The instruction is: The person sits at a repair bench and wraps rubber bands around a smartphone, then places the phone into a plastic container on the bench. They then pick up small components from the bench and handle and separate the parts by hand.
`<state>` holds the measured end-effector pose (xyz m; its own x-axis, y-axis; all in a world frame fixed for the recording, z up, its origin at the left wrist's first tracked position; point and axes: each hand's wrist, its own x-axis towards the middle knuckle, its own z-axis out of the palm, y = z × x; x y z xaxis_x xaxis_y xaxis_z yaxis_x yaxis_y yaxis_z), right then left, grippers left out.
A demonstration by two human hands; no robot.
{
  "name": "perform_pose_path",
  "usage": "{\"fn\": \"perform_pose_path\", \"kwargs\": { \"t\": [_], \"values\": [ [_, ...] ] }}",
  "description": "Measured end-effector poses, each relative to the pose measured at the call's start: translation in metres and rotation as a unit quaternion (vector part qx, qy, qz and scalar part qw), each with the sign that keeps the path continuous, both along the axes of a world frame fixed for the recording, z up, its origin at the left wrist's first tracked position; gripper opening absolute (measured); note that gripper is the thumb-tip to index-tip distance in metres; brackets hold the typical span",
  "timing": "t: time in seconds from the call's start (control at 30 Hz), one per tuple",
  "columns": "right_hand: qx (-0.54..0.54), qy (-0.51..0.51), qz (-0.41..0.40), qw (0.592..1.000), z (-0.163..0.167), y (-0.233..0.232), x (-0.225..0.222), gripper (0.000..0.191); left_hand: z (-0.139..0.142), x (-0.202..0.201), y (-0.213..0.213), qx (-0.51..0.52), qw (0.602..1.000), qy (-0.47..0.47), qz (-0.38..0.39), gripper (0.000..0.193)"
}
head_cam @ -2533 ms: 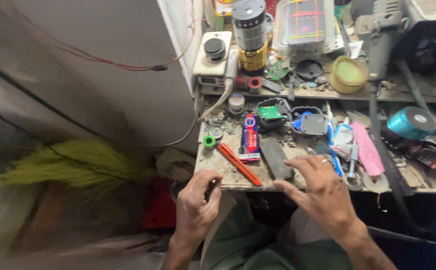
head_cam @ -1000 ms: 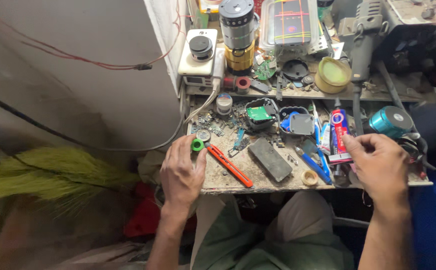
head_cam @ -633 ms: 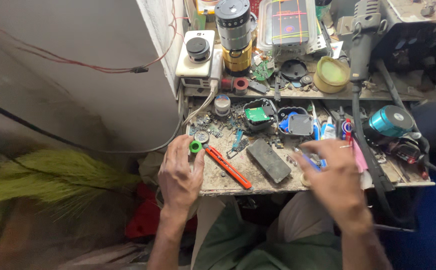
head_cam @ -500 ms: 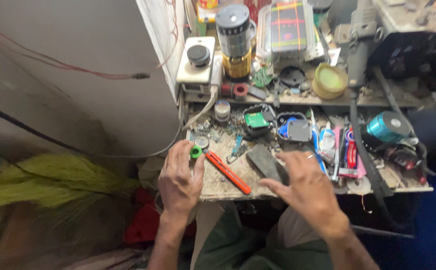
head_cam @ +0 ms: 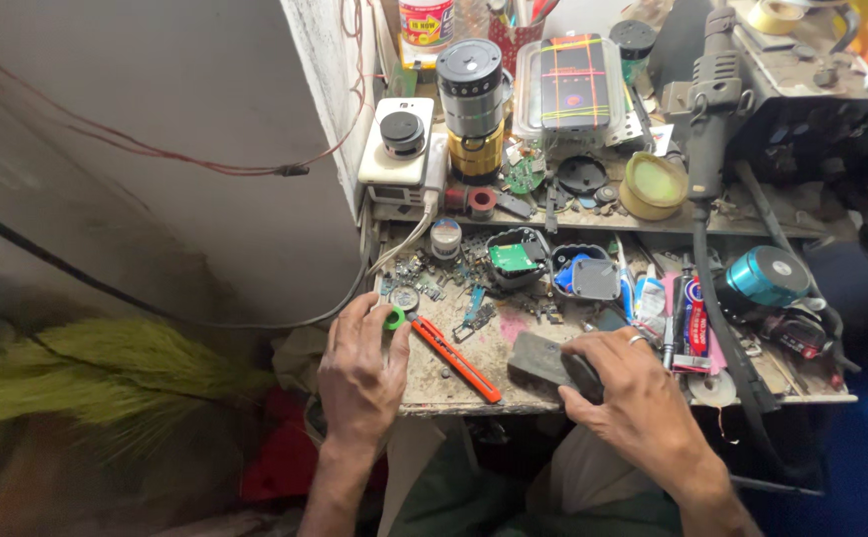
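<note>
Left hand (head_cam: 359,373) rests open-fingered at the cluttered wooden workbench (head_cam: 474,383) edge, touching a small green ring (head_cam: 394,318); right hand (head_cam: 633,388) clasps a dark grey rectangular block (head_cam: 543,360).

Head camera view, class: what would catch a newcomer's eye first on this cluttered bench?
Probably the long orange utility knife lying slantwise on the grimy workbench, between the two hands. The left hand touches a small green ring at its tip, while the right hand rests on a dark grey flat block. At the right edge lies a teal metal cylinder.
</note>
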<state>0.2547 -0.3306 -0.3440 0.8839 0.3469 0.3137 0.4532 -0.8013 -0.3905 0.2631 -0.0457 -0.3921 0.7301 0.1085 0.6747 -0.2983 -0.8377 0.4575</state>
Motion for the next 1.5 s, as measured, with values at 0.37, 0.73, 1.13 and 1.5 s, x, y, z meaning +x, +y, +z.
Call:
{"fn": "perform_pose_path", "kwargs": {
  "t": [0.37,0.73,1.13,1.5],
  "values": [
    [-0.016,-0.055,-0.003,0.998,-0.006,0.006,-0.009,0.036,0.004,0.011,-0.041,0.09,0.988,0.089,-0.088,0.03],
    [0.006,-0.069,-0.048,0.996,-0.01,-0.004,0.015,0.018,0.006,0.006,-0.046,0.052,0.993,0.077,-0.069,0.014],
    [-0.175,0.032,-0.073,0.981,-0.019,0.008,0.061,0.025,0.0,-0.004,-0.036,-0.032,0.996,0.054,-0.062,0.013],
    [0.225,0.235,-0.147,0.934,-0.021,-0.008,0.056,0.025,-0.008,-0.001,-0.034,-0.061,0.994,0.058,-0.066,0.016]
  ]
}}
